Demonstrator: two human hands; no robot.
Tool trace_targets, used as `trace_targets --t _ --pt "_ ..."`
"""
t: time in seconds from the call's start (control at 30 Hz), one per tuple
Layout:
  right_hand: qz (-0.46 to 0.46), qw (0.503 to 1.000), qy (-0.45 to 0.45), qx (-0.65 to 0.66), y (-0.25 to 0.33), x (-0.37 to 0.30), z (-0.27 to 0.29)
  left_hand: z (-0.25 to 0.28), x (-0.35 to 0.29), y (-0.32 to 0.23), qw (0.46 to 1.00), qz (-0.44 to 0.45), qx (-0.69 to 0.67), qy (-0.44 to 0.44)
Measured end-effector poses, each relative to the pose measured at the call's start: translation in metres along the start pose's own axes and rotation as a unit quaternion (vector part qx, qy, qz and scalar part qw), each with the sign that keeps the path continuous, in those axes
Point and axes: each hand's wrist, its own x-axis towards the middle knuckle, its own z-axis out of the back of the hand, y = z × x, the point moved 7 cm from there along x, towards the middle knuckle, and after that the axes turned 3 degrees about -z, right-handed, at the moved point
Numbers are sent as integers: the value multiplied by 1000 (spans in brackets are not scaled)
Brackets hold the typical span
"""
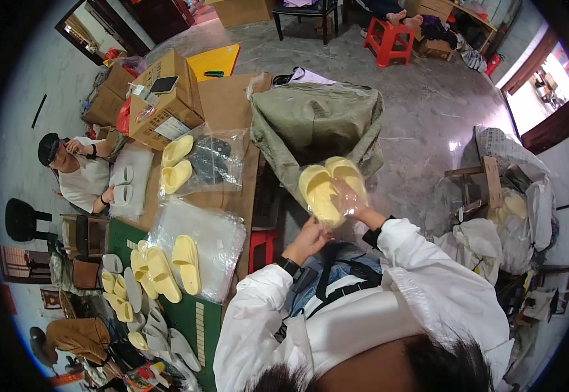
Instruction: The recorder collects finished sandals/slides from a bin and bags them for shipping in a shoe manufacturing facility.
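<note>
Over the mouth of a big olive woven sack (320, 108) is a clear plastic bag holding a pair of yellow slippers (320, 196). My left hand (309, 238) is closed on the bag's near edge. Across the right slipper lies my right hand (349, 199), its fingers spread; whether it is inside or outside the plastic I cannot tell. To the left on the table, loose yellow slippers (185, 261) rest on a stack of clear plastic bags (222, 238). Beyond the stack are another pair of yellow slippers (177, 163) and a bagged dark pair (210, 160).
A cardboard box (167, 101) with a phone (163, 85) on it stands at the table's far end. Grey slippers (183, 349) crowd the green mat. A seated person (79, 163) is at the left, beside white slippers (122, 195). A red stool (389, 42) stands far off.
</note>
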Motion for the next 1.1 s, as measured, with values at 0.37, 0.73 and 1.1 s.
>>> trace_targets --t 0.37,0.73,1.1 --pt "-30 987 -74 -140 95 10 119 -4 59 -65 997 39 73 -6" --pt "-127 927 169 -310 29 56 33 -44 68 -121 967 177 154 101" --pt "-225 925 2 -305 31 89 69 36 154 -144 246 -83 947 187"
